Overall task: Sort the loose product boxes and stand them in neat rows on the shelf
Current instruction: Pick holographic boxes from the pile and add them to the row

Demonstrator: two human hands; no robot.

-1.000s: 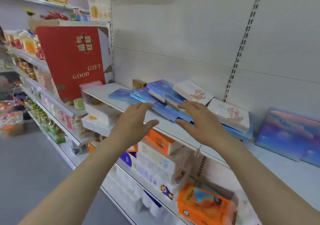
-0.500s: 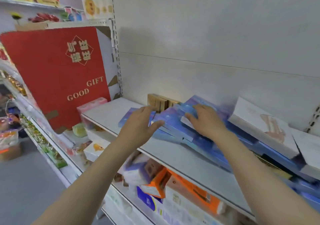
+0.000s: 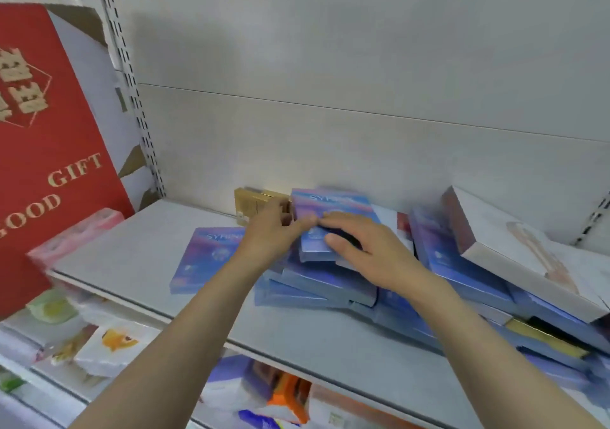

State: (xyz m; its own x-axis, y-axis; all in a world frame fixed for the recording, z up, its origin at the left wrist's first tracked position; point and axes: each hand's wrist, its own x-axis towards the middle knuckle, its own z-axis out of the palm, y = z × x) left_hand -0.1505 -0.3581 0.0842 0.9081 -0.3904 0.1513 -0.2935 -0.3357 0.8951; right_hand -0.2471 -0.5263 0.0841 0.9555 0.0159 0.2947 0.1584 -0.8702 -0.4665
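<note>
Head view: two bare forearms reach from the bottom edge; left hand (image 3: 269,237) and right hand (image 3: 359,247) meet at frame centre, gripping the top blue box (image 3: 325,211) of a loose pile on the shelf (image 3: 132,253), gold boxes (image 3: 251,202) behind

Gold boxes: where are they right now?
Head view: the gold boxes stand at the shelf's back wall, just left of the blue box pile, behind the left hand.

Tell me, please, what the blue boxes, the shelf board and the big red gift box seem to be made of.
Blue boxes: probably printed cardboard with a slight sheen; thin, sharp-edged, flat faces.
Shelf board: looks like painted metal, matte light grey, with a thin rounded front lip.
Red gift box: likely matte paperboard with gold lettering; bare brown cardboard shows at its side.
</note>
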